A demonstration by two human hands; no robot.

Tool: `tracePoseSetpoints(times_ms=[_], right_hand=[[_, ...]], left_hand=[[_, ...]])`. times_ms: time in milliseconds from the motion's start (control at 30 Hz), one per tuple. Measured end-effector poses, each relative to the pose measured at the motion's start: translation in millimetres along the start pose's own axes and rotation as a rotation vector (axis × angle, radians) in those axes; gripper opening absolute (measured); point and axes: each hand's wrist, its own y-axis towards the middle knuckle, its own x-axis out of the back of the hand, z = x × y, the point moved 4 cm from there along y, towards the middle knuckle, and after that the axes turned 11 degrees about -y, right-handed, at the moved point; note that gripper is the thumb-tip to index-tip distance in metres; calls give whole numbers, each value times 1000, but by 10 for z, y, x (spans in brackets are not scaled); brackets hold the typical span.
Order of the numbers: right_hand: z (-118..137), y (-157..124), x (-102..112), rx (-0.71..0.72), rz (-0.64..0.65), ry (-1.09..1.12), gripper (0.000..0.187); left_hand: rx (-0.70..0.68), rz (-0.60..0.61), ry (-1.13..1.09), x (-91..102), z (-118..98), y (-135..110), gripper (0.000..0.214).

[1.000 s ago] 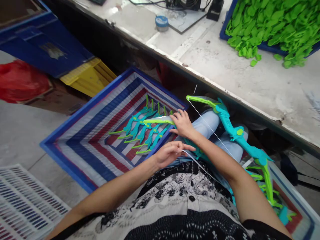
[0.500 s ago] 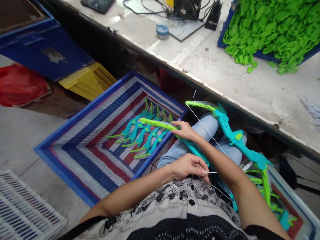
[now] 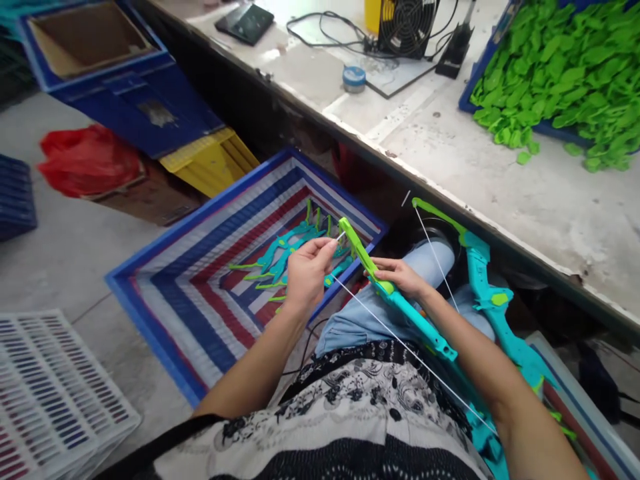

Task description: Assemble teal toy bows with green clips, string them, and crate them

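Held bow (image 3: pixel 420 321) points up-left (green tip (image 3: pixel 346 227) first), long axis diagonal. One other bow (image 3: pixel 481 277) alongside; left grip (image 3: pixel 307 270) pinches one white string (image 3: pixel 400 341), right grip (image 3: pixel 403 278) clasps the first.

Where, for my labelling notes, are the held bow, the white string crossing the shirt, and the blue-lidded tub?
Held bow (image 3: pixel 419 321): head view, on its teal section.
White string (image 3: pixel 390 331): head view, along its taut length.
Blue-lidded tub (image 3: pixel 354 75): head view, on its lid.
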Motion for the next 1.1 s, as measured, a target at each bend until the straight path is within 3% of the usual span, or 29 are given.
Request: tracePoseSetpoints(times_ms=[233,600,900,1100], right_hand=[[-24,7,-6,-6,-1,26,62],[-6,6,-9,5,-5,-9,61],[-9,11,-11,-9,-6,-8,62],[8,12,-27,8,8,-41,63]], left_hand=[[-46,-16,50,-81,71,101,29],[-101,90,206,-24,30,271,25],[-128,149,284,4,12,290,23],[-136,179,268,-92,0,291,24]])
